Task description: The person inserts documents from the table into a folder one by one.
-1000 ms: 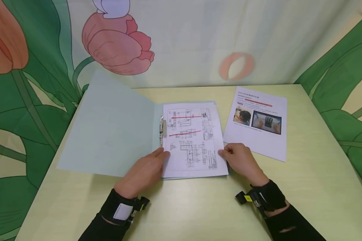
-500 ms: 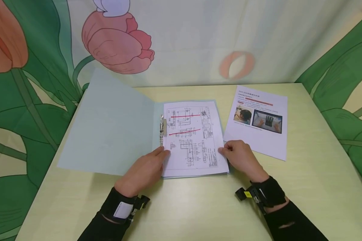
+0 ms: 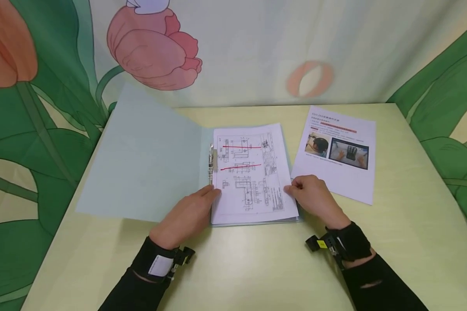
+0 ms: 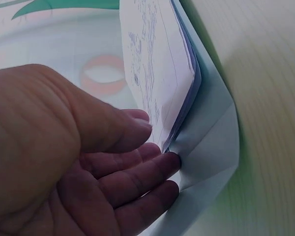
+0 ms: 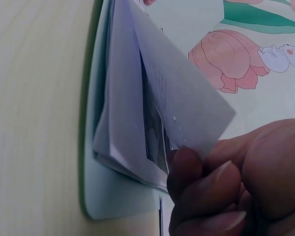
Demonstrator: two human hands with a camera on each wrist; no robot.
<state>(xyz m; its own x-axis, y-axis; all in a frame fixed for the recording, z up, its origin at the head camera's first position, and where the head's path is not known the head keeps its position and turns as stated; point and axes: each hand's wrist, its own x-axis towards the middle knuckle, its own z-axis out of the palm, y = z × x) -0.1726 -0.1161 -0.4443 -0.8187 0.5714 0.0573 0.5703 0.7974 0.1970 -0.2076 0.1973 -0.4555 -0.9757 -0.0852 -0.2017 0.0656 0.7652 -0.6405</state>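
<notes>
A light blue folder [image 3: 144, 160] lies open, its cover turned to the left. On its right side is a stack of papers under a metal clip [image 3: 212, 160]. The top sheet [image 3: 270, 196] carries line drawings with two red strokes across them. My right hand [image 3: 313, 196] pinches this sheet's right edge between thumb and curled fingers; in the right wrist view the sheet [image 5: 187, 93] is raised off the pages below. My left hand [image 3: 188, 216] rests at the stack's lower left by the spine, thumb near the paper's edge, fingers loosely extended against the folder [image 4: 206, 152].
A separate printed sheet [image 3: 334, 181] with two photos lies right of the folder, partly behind the right hand. The pale wooden table [image 3: 249, 268] ends at a curtain [image 3: 249, 52] with flower prints. Each wrist wears a black strap with a small camera.
The top sheet's lower right corner stands slightly further off the pages beneath, with the right hand still pinching it. The left hand keeps its place. The head view has tilted slightly downward.
</notes>
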